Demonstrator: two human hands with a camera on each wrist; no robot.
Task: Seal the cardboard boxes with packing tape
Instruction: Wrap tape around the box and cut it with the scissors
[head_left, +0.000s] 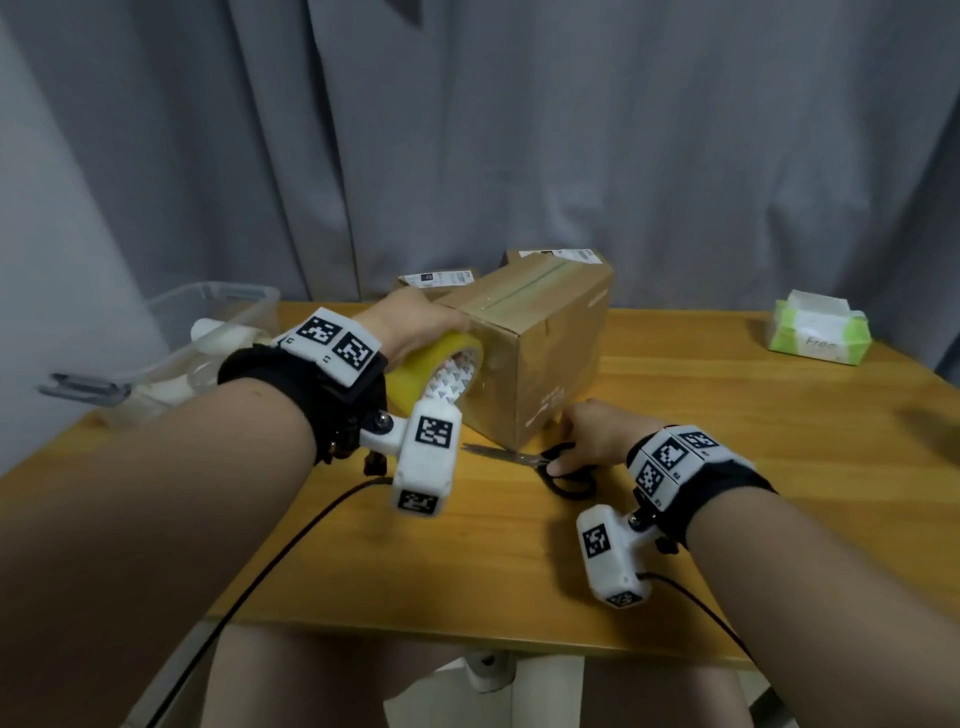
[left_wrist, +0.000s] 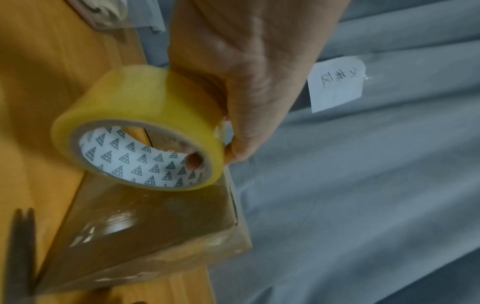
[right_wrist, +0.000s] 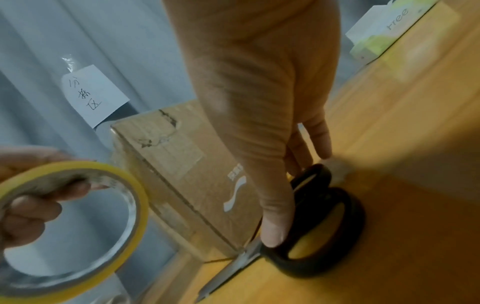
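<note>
A cardboard box (head_left: 545, 353) (left_wrist: 155, 226) (right_wrist: 182, 164) stands mid-table with clear tape running along its top seam. My left hand (head_left: 415, 325) (left_wrist: 249, 102) grips a yellow packing tape roll (head_left: 436, 364) (left_wrist: 135, 102) (right_wrist: 78, 165), thumb inside the core, against the box's near-left face, where glossy tape lies. My right hand (head_left: 592, 431) (right_wrist: 272, 164) reaches down to black-handled scissors (head_left: 566, 470) (right_wrist: 311, 265) lying on the table at the box's near corner. Thumb and fingers pinch the handle loops. The blades point left.
Two more labelled boxes (head_left: 441, 278) sit behind the main one. A clear plastic bin (head_left: 208, 312) stands at the table's far left, a green tissue pack (head_left: 818, 335) at the far right. Black cables trail off the wooden table's (head_left: 727, 467) near edge. A grey curtain hangs behind.
</note>
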